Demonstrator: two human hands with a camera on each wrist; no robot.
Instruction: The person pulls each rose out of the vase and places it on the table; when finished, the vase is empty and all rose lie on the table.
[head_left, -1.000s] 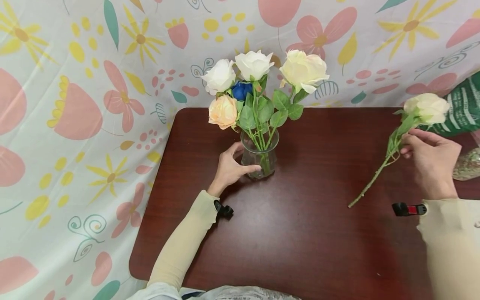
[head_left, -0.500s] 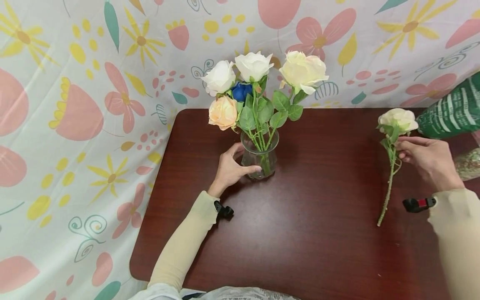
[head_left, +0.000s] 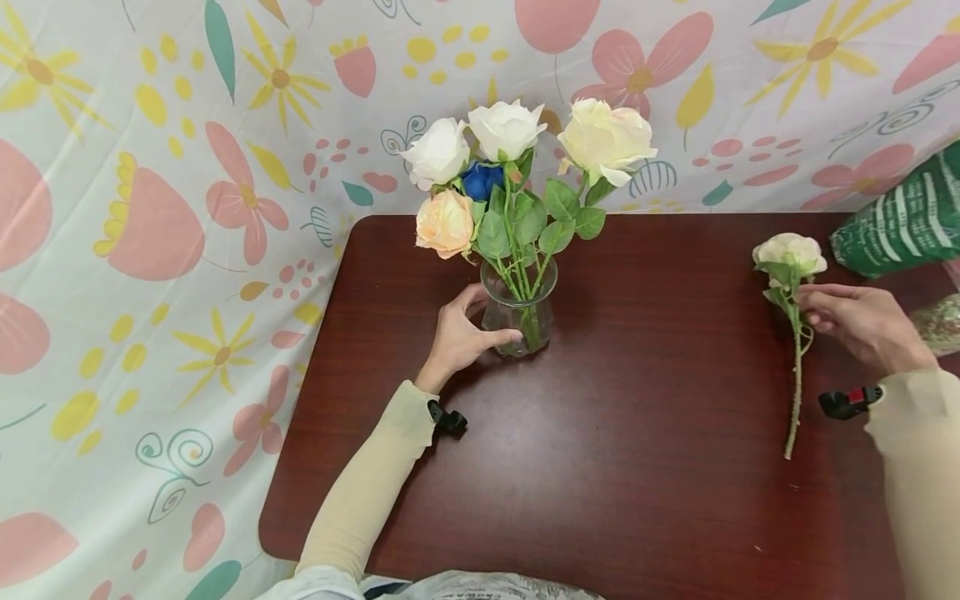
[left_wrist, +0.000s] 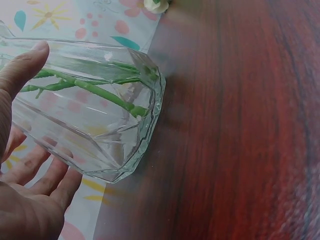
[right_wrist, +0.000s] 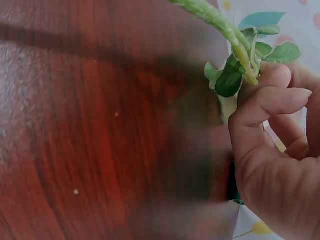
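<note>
Six roses: five in one glass vase (head_left: 519,310), the blue one (head_left: 482,179) half hidden, one cream rose (head_left: 790,254) apart; one green bag (head_left: 896,223); possibly another packet (head_left: 937,323).

The dark red wood-grain counter (head_left: 600,467) carried a clear glass vase (head_left: 519,315) of roses near its back edge and a green bag (head_left: 896,223) at far right.
</note>
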